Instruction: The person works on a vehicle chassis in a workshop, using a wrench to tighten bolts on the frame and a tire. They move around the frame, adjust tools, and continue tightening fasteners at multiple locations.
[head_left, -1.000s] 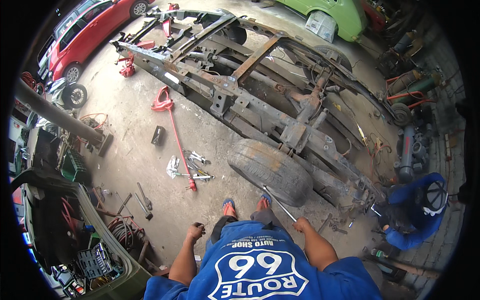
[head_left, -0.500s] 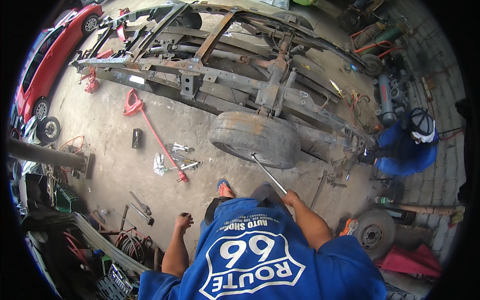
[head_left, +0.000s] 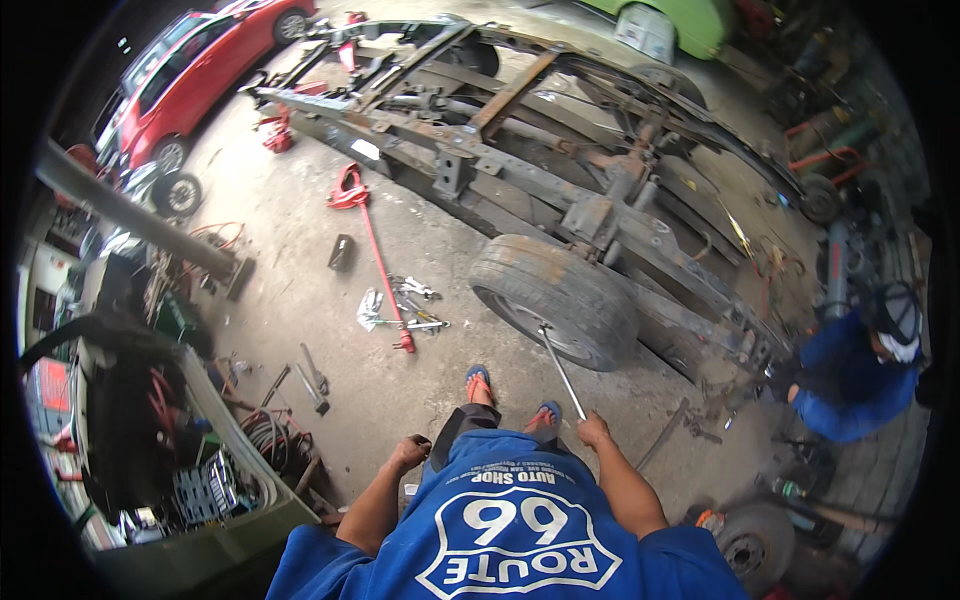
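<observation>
My right hand (head_left: 592,428) is closed round the lower end of a long metal wheel wrench (head_left: 564,374). The wrench's far end meets the middle of a worn wheel (head_left: 570,295), which is mounted on a rusty, bare vehicle chassis (head_left: 500,160). Beside my left thigh hangs my left hand (head_left: 410,453) with its fingers curled in; whether something small is inside them is hidden. Both my feet, in flip-flops, stand on the concrete just short of the wheel.
On the floor to the left lie a red long-handled jack (head_left: 372,245), several hand tools (head_left: 415,300) and a small black box (head_left: 341,252). A co-worker in blue (head_left: 850,370) crouches at the right, near a loose wheel (head_left: 755,545). An open tool case (head_left: 210,490) stands lower left.
My view has swung left, so the chassis and wheel sit further right. My left hand is closer to my thigh, and my right foot now shows. The wrench stays on the wheel.
</observation>
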